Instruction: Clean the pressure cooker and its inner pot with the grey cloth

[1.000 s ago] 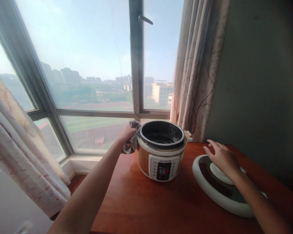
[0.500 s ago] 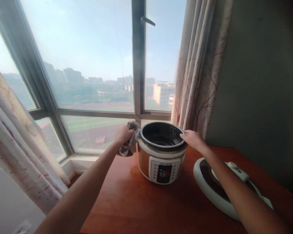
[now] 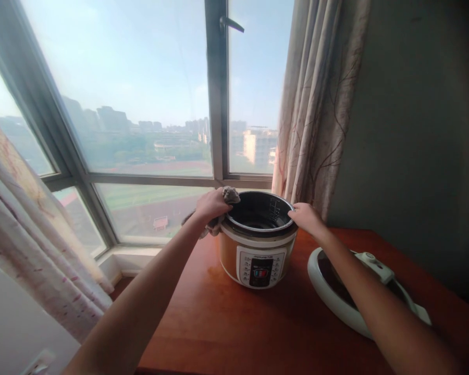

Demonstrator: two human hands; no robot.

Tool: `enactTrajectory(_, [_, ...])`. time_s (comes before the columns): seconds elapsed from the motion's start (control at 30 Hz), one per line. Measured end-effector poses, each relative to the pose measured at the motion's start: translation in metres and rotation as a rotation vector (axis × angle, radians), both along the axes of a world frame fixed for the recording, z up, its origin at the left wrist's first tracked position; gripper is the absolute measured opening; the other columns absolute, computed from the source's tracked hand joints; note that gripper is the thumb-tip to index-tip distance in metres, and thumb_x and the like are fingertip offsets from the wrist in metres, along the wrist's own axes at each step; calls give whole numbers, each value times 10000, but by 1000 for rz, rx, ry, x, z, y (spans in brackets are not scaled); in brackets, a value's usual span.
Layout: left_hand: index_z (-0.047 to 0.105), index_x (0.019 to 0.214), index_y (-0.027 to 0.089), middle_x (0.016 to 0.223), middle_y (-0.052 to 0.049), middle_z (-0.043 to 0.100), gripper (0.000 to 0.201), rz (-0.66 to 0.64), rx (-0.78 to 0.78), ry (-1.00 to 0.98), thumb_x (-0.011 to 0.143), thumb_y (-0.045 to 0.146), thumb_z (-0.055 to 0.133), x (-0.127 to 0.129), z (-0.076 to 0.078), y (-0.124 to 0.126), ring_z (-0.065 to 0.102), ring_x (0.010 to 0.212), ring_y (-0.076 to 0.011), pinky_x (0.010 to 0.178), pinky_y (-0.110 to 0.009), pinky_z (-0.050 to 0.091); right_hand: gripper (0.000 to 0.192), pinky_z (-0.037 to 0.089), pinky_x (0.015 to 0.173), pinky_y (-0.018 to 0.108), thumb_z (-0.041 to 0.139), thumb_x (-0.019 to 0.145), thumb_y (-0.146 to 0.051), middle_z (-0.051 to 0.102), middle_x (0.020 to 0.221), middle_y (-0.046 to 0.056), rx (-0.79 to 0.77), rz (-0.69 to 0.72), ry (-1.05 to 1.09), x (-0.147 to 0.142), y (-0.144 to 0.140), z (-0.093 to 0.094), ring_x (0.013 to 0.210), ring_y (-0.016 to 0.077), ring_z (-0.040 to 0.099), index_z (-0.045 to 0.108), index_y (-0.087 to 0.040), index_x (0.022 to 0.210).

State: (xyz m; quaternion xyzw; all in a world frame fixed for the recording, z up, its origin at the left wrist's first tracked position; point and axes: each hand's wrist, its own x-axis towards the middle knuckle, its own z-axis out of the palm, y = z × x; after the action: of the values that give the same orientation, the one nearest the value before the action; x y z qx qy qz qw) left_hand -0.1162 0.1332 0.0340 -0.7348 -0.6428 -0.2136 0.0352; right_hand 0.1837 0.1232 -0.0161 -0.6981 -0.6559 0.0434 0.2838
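An orange and white electric pressure cooker (image 3: 258, 255) stands lidless on a red-brown wooden table (image 3: 234, 328), its dark inner pot (image 3: 260, 211) exposed. My left hand (image 3: 211, 204) grips a grey cloth (image 3: 230, 196) and presses it onto the cooker's upper left rim. On the opposite side, my right hand (image 3: 307, 217) rests on the right rim. The cooker's white lid (image 3: 336, 294) lies on the table to the right, under my right forearm.
A large window (image 3: 140, 104) with a handle (image 3: 230, 23) fills the wall behind the cooker. Patterned curtains hang at the right (image 3: 316, 104) and at the lower left (image 3: 35, 250). A dark wall (image 3: 414, 130) borders the table on the right.
My right hand left the lid and went to the cooker's right rim. My left hand lifted the cloth from the cooker's left side up onto the rim.
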Motion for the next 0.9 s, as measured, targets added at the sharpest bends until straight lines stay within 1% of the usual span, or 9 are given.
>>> enactTrajectory(0.07, [711, 1050, 288, 981, -69, 764, 370, 9, 3, -9, 682, 308, 740, -1, 0, 3, 707, 918, -301, 726, -329, 502, 230, 380, 592, 247, 550, 776, -285, 741, 800, 77, 7, 0, 27, 1, 2, 0, 731, 194, 643, 757, -190, 810])
enactTrajectory(0.13, [727, 1027, 273, 953, -76, 766, 354, 7, 22, -19, 673, 258, 726, -2, 0, 7, 711, 897, -308, 706, -332, 499, 232, 389, 592, 237, 561, 772, -291, 743, 805, 69, 14, 0, 48, 1, 3, 0, 742, 190, 649, 764, -193, 825])
enactTrajectory(0.27, [745, 1013, 275, 915, -63, 770, 337, 13, 47, -72, 678, 292, 724, -3, -5, 19, 713, 865, -303, 687, -327, 501, 225, 385, 573, 228, 574, 773, -304, 738, 771, 58, 21, 6, 70, 1, 8, 0, 725, 185, 651, 765, -189, 808])
enactTrajectory(0.4, [754, 1000, 279, 905, -55, 773, 337, 36, 80, -113, 664, 304, 740, -4, -10, 38, 711, 871, -297, 692, -316, 501, 209, 373, 571, 231, 591, 760, -291, 731, 759, 67, 27, -17, 66, 0, 19, 2, 716, 183, 642, 764, -175, 776])
enactTrajectory(0.6, [762, 1069, 270, 1003, -64, 776, 406, -14, 82, -167, 664, 296, 738, 1, -12, 73, 706, 956, -314, 762, -332, 524, 246, 360, 570, 243, 572, 774, -307, 699, 733, 63, 28, -50, 70, 0, 45, 3, 699, 179, 617, 766, -155, 787])
enactTrajectory(0.77, [760, 1108, 266, 1041, -82, 777, 462, -1, 68, -190, 647, 284, 766, 7, -13, 101, 704, 1003, -332, 795, -349, 533, 235, 348, 564, 245, 580, 775, -303, 673, 694, 52, 29, -54, 64, 3, 68, 2, 695, 179, 600, 753, -146, 755])
enactTrajectory(0.9, [764, 1097, 262, 1054, -86, 777, 463, 5, 56, -212, 634, 271, 784, 10, -14, 117, 703, 1024, -324, 824, -340, 532, 238, 366, 578, 250, 581, 762, -300, 689, 729, 65, 34, -69, 70, 5, 82, 2, 726, 195, 614, 763, -149, 791])
